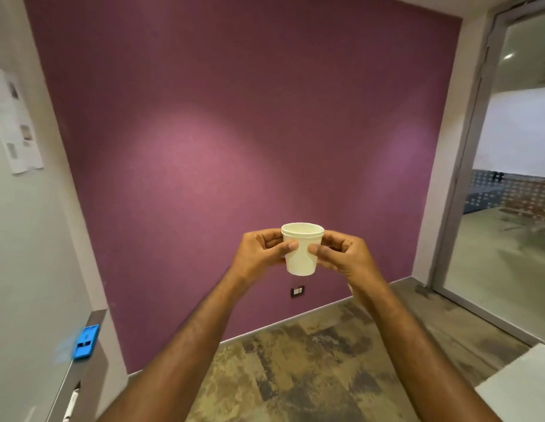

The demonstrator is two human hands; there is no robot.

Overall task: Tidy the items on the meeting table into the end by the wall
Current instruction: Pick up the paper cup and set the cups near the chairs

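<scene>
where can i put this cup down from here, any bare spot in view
Only a bare white table corner shows, at lower right, bordered by the floor and the frame edge. The cup is upright in midair, gripped by left hand and right hand. Nothing looks crowded.

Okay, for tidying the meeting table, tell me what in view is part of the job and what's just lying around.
Part of the job:
- white paper cup, held up in front by both hands: left hand, right hand
- white table corner, bottom right

Just lying about:
- blue object on the ledge at left
- papers on the left wall
- wall socket
</scene>
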